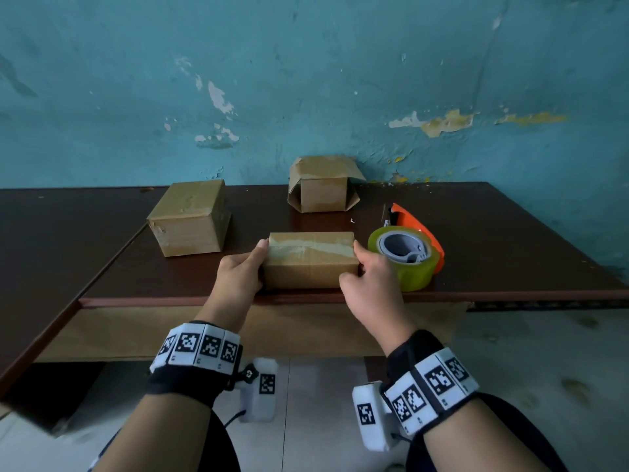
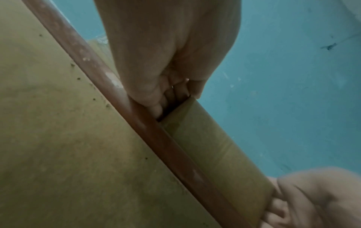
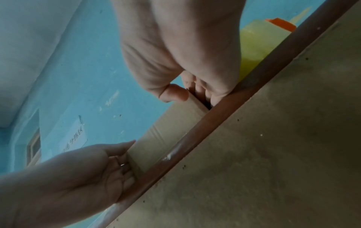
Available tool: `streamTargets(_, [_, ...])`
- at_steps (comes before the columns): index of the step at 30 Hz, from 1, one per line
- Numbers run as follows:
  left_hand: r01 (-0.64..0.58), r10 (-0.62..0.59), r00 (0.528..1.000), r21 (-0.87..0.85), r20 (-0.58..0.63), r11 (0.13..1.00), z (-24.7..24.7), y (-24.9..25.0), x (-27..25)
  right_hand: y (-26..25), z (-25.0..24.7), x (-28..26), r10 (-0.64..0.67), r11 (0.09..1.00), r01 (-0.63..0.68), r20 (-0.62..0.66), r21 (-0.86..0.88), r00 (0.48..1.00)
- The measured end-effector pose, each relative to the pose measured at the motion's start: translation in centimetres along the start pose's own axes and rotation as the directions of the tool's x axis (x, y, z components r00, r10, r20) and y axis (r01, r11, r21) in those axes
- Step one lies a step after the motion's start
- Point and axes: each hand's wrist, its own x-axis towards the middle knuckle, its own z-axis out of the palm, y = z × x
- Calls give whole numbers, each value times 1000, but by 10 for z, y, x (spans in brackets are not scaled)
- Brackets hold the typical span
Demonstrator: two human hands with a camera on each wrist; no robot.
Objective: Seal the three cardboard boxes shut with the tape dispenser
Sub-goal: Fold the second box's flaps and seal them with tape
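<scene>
Nearest me, a small cardboard box [image 1: 311,267] lies at the table's front edge with a strip of clear tape along its top. My left hand [image 1: 253,264] grips its left end, thumb on the top edge. My right hand [image 1: 360,270] grips its right end, thumb on the front face. The wrist views show the same box [image 2: 210,148] [image 3: 166,134] held between both hands. A closed box [image 1: 190,218] sits at the back left. A third box [image 1: 321,185] stands by the wall with its side flaps splayed open. The orange tape dispenser [image 1: 405,253], carrying a yellow-green roll, lies just right of my right hand.
The dark brown table [image 1: 510,250] ends in a reddish front edge [image 1: 238,299], with a lower surface to the left. A peeling turquoise wall [image 1: 306,80] rises right behind the table. Bare tabletop lies on the right, past the dispenser.
</scene>
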Motion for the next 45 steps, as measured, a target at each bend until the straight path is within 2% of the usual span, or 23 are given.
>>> streamTargets(4, [18,-18,1000,8,9,1000,-2,5,-1,5,-2,4,13,1000,-13,11,16,1000])
streamTargets(7, [13,-6,996,-79,89,997,-4,6,-7,7,-4,2,-2,999,0,40,35,999])
streamTargets(10, [-10,38,992,-224,122,975,-10,6,-10,2,-5,-6,-64,990,56,60,126,996])
streamTargets(14, [-43,85,986,-278,141,960,-17,16,-13,-4,-7,-7,-102,960,87,41,267,994])
streamTargets(18, [-105,140,985,-291,104,951,-25,28,-12,-1,-4,-7,-78,924,46,70,380,994])
streamTargets(22, [-150,146,989,-307,-36,940,-28,21,-13,4,2,-10,-114,918,101,11,384,993])
streamTargets(26, [-80,46,994,-388,-96,918,-30,11,-12,6,2,-9,-155,923,154,-27,353,988])
streamTargets(29, [-33,17,999,-439,-41,898,-27,9,-13,9,2,-6,-156,922,165,-55,349,986])
streamTargets(33, [-19,69,990,-370,120,929,-24,10,-12,11,2,-4,-167,929,203,-137,309,976])
streamTargets(37, [-65,104,986,-272,132,960,-27,6,-10,11,0,-5,-190,930,243,-205,277,960])
streamTargets(42, [-238,252,961,-122,116,963,-28,3,-13,18,-1,-1,-233,926,292,-249,238,940])
streamTargets(45, [-359,372,914,-108,162,927,-27,0,-14,21,3,-5,-311,933,351,-313,77,897])
